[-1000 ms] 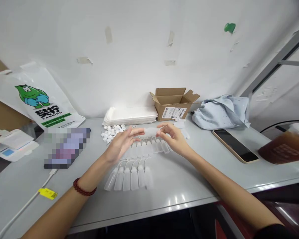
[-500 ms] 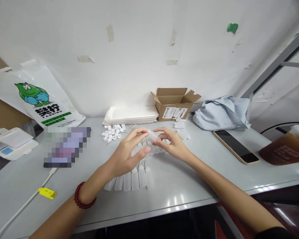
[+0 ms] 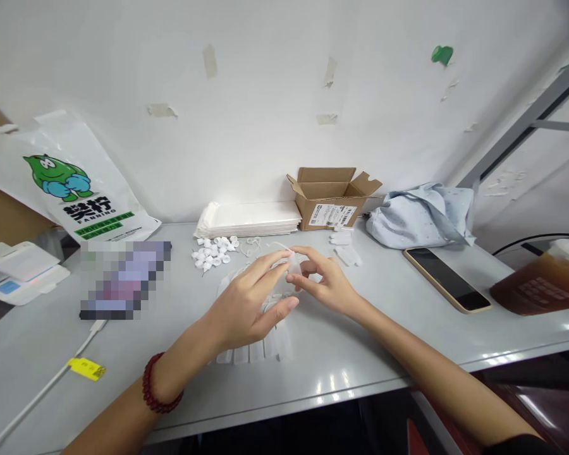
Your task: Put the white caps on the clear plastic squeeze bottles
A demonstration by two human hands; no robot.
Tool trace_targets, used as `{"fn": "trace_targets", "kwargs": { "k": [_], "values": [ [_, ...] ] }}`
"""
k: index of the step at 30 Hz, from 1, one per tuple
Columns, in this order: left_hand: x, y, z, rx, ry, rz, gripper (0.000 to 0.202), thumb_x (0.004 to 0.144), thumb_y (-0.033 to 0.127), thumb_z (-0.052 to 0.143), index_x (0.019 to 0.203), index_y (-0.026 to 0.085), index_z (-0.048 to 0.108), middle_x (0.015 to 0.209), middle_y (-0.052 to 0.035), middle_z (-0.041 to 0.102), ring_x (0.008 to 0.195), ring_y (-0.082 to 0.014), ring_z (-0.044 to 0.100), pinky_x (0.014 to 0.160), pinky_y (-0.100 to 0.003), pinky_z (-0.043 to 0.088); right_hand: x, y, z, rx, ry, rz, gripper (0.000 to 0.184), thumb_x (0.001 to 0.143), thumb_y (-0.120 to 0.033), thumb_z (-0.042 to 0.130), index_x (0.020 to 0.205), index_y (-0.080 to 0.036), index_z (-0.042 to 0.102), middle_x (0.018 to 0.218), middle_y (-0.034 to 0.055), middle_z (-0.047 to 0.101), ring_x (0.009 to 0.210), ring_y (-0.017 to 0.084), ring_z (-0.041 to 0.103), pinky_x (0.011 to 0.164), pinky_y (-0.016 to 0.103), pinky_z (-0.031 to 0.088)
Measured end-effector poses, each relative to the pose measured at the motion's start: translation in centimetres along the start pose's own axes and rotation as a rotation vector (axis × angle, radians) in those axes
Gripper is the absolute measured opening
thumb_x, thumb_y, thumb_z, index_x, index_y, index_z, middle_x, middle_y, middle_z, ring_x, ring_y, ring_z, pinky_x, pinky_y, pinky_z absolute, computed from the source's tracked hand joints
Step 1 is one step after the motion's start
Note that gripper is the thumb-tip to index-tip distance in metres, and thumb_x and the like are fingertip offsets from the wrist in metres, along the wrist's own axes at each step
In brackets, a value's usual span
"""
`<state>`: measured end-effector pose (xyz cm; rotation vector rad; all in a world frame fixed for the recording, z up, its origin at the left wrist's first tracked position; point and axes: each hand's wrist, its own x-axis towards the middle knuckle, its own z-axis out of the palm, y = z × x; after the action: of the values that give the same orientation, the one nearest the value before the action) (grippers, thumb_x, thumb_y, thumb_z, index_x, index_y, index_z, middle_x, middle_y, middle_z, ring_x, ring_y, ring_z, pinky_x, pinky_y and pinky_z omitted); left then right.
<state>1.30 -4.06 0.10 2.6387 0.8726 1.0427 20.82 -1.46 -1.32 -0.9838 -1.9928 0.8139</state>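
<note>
My left hand (image 3: pixel 249 303) and my right hand (image 3: pixel 325 281) meet above the middle of the grey table (image 3: pixel 360 335), both pinching one small translucent plastic bottle (image 3: pixel 291 265) held between their fingertips. Under my left hand lies a row of several similar small bottles (image 3: pixel 258 347), partly hidden by the palm. A pile of small white caps (image 3: pixel 213 251) lies just behind, to the left. A red bead bracelet (image 3: pixel 159 392) is on my left wrist.
Stacked white bags (image 3: pixel 251 218) and an open cardboard box (image 3: pixel 332 196) stand at the wall. A light blue cloth (image 3: pixel 422 215), a phone (image 3: pixel 448 278) and a brown drink cup (image 3: pixel 543 278) lie right. A printed bag (image 3: pixel 71 183), a blurred object (image 3: pixel 123 278) and a white cable (image 3: pixel 42 392) sit left.
Both hands have come nearer and lower with the bottle. The bottle went from held lengthwise between them to tilted at the fingertips. My left hand now covers more of the bottle row.
</note>
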Motion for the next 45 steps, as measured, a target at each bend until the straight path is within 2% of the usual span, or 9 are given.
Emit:
{"fn": "trace_targets", "kwargs": {
  "k": [5,7,13,18,24,27,34,42,45],
  "values": [
    [-0.1,-0.3,0.4,0.035,0.073,0.07,0.035,0.089,0.019,0.05,0.122,0.007,0.051,0.127,-0.0202,0.052,0.121,-0.0271,0.048,0.098,-0.042,0.046,0.0,0.0,0.1,0.013,0.007,0.018,0.039,0.085,-0.034,0.059,0.118,-0.018,0.047,0.058,-0.0046,0.06,0.052,0.011,0.054,0.057,0.024,0.043],
    [-0.1,-0.1,0.5,0.009,0.101,0.038,0.032,0.089,0.018,0.048,0.12,0.009,0.053,0.127,-0.0184,0.053,0.12,-0.0259,0.049,0.098,-0.041,0.046,0.0,-0.1,0.0,0.028,0.004,0.022,0.038,0.084,-0.035,0.059,0.116,-0.018,0.046,0.057,-0.005,0.059,0.051,0.011,0.055,0.056,0.023,0.043],
    [0.1,0.5,0.4,-0.14,0.164,-0.276,0.029,0.09,0.025,0.047,0.115,0.018,0.059,0.12,-0.01,0.061,0.109,-0.0223,0.057,0.094,-0.039,0.049,-0.1,-0.3,-0.1,0.01,0.006,0.007,0.036,0.084,-0.038,0.059,0.111,-0.019,0.045,0.056,-0.0052,0.058,0.051,0.012,0.054,0.056,0.024,0.042],
    [0.4,0.7,0.3,-0.281,0.168,-0.439,0.03,0.088,0.032,0.051,0.114,0.02,0.06,0.119,-0.0082,0.061,0.107,-0.0227,0.058,0.089,-0.038,0.052,-0.3,0.0,0.1,-0.164,0.019,-0.073,0.032,0.085,-0.039,0.056,0.11,-0.019,0.047,0.056,-0.0056,0.054,0.05,0.011,0.049,0.054,0.022,0.039],
    [0.7,0.8,0.3,-0.339,0.151,-0.594,0.023,0.082,0.039,0.059,0.094,0.021,0.067,0.098,-0.0044,0.068,0.086,-0.0191,0.063,0.072,-0.031,0.055,-0.5,0.8,0.8,-0.512,0.018,-0.263,0.03,0.09,-0.037,0.048,0.111,-0.015,0.049,0.062,0.0015,0.062,0.051,0.013,0.053,0.053,0.023,0.039],
    [0.9,0.7,0.3,-0.362,0.157,-0.648,0.021,0.08,0.039,0.062,0.086,0.02,0.067,0.092,-0.0034,0.068,0.079,-0.0172,0.062,0.067,-0.028,0.054,-0.7,0.9,1.1,-0.595,0.029,-0.309,0.031,0.09,-0.038,0.048,0.111,-0.015,0.05,0.063,0.003,0.064,0.051,0.013,0.055,0.052,0.023,0.038],
    [1.1,0.5,-0.2,-0.535,0.1,-0.733,0.021,0.077,0.039,0.064,0.084,0.02,0.069,0.087,-0.0034,0.069,0.082,-0.0199,0.064,0.069,-0.03,0.054,-0.9,0.9,1.3,-0.536,0.065,-0.277,0.037,0.09,-0.044,0.047,0.113,-0.016,0.049,0.065,0.0035,0.064,0.05,0.012,0.053,0.05,0.023,0.039],
    [1.1,0.1,-0.6,-0.622,0.071,-0.734,0.021,0.077,0.041,0.064,0.082,0.021,0.071,0.089,-0.0033,0.071,0.087,-0.0211,0.064,0.081,-0.035,0.052,-1.0,1.0,1.4,-0.394,0.054,-0.254,0.051,0.084,-0.057,0.051,0.117,-0.017,0.049,0.058,-0.0018,0.054,0.049,0.012,0.048,0.052,0.022,0.04],
    [1.0,-0.1,-0.6,-0.636,0.064,-0.722,0.021,0.078,0.04,0.064,0.083,0.021,0.071,0.092,-0.0038,0.071,0.09,-0.0212,0.064,0.083,-0.035,0.051,-1.0,0.5,1.3,-0.271,0.03,-0.227,0.049,0.086,-0.053,0.051,0.119,-0.017,0.046,0.058,-0.0034,0.052,0.05,0.011,0.046,0.054,0.022,0.041]
  ]
}}
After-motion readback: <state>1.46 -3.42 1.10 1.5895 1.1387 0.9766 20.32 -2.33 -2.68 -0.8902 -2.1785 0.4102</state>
